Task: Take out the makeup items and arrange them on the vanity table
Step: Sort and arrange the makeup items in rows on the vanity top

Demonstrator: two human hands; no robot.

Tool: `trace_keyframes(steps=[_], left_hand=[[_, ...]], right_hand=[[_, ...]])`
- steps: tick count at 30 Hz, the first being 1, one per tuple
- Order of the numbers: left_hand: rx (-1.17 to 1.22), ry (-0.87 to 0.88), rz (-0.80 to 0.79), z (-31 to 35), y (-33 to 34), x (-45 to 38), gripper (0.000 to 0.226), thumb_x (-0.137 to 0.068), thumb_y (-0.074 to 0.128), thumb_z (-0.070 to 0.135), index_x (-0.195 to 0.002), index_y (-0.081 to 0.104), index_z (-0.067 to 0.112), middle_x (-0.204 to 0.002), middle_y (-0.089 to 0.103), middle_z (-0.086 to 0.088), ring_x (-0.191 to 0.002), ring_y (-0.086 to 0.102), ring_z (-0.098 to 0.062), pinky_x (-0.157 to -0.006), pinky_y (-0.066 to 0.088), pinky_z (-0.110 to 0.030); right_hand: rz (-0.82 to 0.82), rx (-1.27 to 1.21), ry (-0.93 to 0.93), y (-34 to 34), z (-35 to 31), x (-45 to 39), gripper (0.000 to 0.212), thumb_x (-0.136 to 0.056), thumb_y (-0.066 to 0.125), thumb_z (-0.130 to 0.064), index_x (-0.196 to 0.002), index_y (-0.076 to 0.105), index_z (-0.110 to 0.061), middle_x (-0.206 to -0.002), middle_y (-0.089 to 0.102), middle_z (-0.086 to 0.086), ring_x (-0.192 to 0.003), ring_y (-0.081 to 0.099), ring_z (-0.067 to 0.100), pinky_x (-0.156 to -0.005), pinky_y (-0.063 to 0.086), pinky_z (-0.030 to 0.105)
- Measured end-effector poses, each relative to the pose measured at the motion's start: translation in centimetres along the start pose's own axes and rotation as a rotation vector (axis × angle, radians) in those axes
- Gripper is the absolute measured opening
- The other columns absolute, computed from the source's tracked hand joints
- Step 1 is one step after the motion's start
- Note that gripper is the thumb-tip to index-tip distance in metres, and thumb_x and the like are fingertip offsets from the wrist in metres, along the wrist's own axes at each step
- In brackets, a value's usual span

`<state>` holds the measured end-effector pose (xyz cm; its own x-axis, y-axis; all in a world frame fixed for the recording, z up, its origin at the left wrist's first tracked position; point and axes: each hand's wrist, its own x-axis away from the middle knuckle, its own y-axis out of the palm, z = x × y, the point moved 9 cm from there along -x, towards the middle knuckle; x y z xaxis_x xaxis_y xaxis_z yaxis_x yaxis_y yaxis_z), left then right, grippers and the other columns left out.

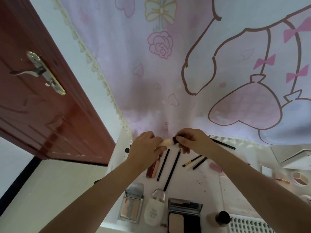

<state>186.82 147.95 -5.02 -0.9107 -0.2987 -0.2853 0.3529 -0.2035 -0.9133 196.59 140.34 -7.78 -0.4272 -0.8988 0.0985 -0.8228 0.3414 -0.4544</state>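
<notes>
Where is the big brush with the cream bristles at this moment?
In the head view, the big brush is held above the far part of the vanity table, between the left hand and right hand, over the black pencils.

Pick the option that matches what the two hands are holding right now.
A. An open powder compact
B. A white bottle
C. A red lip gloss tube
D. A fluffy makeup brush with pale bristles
D: the right hand grips the dark ferrule of the makeup brush, while the left hand touches its pale bristles above the vanity table.
</notes>
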Motion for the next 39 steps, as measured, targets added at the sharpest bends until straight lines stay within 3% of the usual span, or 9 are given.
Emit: trace_keyframes(steps=[2, 6, 11, 18, 22, 26, 29, 35, 39], left_hand=[[-0.03, -0.023, -0.092, -0.7, 1.1, 0.0, 0.03, -0.09, 0.053, 0.037, -0.106, 0.063, 0.013, -0.082, 0.046, 0.002, -0.077, 0.038, -0.01, -0.071, 0.028, -0.019], [0.003, -0.084, -0.245, -2.4, 2.9, -0.2, 0.029, -0.093, 0.047, 0.033, -0.114, 0.057, 0.014, -0.089, 0.049, 0.003, -0.082, 0.042, -0.009, -0.077, 0.033, -0.017], [0.16, -0.228, -0.337, -6.2, 3.7, 0.4, 0.021, -0.091, 0.053, 0.022, -0.105, 0.061, 0.008, -0.087, 0.057, -0.004, -0.085, 0.056, -0.018, -0.077, 0.042, -0.023], [0.561, -0.534, -0.276, -17.4, 3.8, 5.1, 0.031, -0.074, 0.071, -0.004, -0.077, 0.063, 0.026, -0.062, 0.066, 0.029, -0.064, 0.062, 0.013, -0.065, 0.047, -0.004], [0.589, -0.607, -0.334, -20.0, 6.7, 7.8, 0.03, -0.071, 0.073, -0.008, -0.077, 0.066, 0.02, -0.06, 0.068, 0.02, -0.062, 0.062, 0.011, -0.065, 0.045, -0.003], [0.586, -0.621, -0.413, -19.8, 9.8, 8.7, 0.012, -0.074, 0.073, 0.003, -0.086, 0.071, 0.005, -0.081, 0.069, -0.003, -0.073, 0.063, -0.002, -0.068, 0.044, -0.003], [0.577, -0.607, -0.44, -20.1, 11.4, 8.7, 0.012, -0.073, 0.073, 0.003, -0.079, 0.07, 0.013, -0.082, 0.067, -0.004, -0.079, 0.06, -0.011, -0.066, 0.041, -0.002], [0.524, -0.613, -0.44, -21.3, 13.4, 8.9, 0.014, -0.072, 0.073, 0.004, -0.086, 0.07, 0.001, -0.081, 0.061, 0.0, -0.084, 0.055, -0.012, -0.07, 0.036, -0.013], [0.541, -0.624, -0.428, -21.6, 14.1, 8.9, 0.01, -0.073, 0.071, 0.0, -0.081, 0.067, -0.003, -0.081, 0.06, -0.004, -0.085, 0.054, -0.013, -0.066, 0.034, 0.001]], right_hand=[[0.002, 0.056, -0.027, 0.3, -0.2, -0.2, 0.008, -0.089, 0.056, -0.012, -0.095, 0.06, -0.015, -0.07, 0.063, -0.004, -0.056, 0.061, 0.004, -0.065, 0.052, 0.02], [-0.042, 0.189, -0.061, 1.3, -0.6, -0.6, 0.036, -0.085, 0.062, -0.015, -0.121, 0.053, -0.014, -0.097, 0.06, -0.005, -0.086, 0.063, 0.014, -0.078, 0.048, 0.014], [-0.038, 0.239, 0.038, 2.0, 1.9, -1.1, 0.044, -0.09, 0.055, -0.021, -0.132, 0.043, -0.015, -0.118, 0.057, 0.002, -0.098, 0.057, 0.013, -0.086, 0.045, 0.021], [-0.226, 0.547, 0.239, 5.6, 9.3, -0.1, 0.037, -0.094, 0.046, -0.022, -0.128, 0.048, -0.009, -0.128, 0.052, 0.008, -0.116, 0.05, 0.02, -0.095, 0.038, 0.024], [-0.294, 0.688, 0.272, 7.9, 11.9, -0.1, 0.045, -0.095, 0.044, -0.028, -0.137, 0.038, -0.014, -0.139, 0.042, 0.008, -0.126, 0.042, 0.022, -0.104, 0.035, 0.031], [-0.391, 0.884, 0.194, 10.9, 12.6, -0.3, 0.06, -0.093, 0.044, -0.038, -0.145, 0.019, -0.019, -0.153, 0.016, 0.007, -0.141, 0.016, 0.024, -0.113, 0.024, 0.039], [-0.448, 0.947, 0.199, 12.3, 13.3, -0.3, 0.066, -0.094, 0.042, -0.041, -0.147, 0.008, -0.021, -0.156, -0.001, 0.006, -0.144, 0.002, 0.026, -0.115, 0.016, 0.039], [-0.511, 1.038, 0.197, 13.6, 14.2, -0.1, 0.064, -0.095, 0.039, -0.039, -0.146, 0.01, -0.014, -0.155, 0.003, 0.014, -0.144, -0.001, 0.028, -0.117, 0.005, 0.036], [-0.521, 1.029, 0.212, 13.5, 13.9, -0.1, 0.062, -0.096, 0.036, -0.037, -0.146, 0.008, -0.013, -0.155, 0.001, 0.012, -0.144, -0.002, 0.026, -0.117, 0.004, 0.032]])
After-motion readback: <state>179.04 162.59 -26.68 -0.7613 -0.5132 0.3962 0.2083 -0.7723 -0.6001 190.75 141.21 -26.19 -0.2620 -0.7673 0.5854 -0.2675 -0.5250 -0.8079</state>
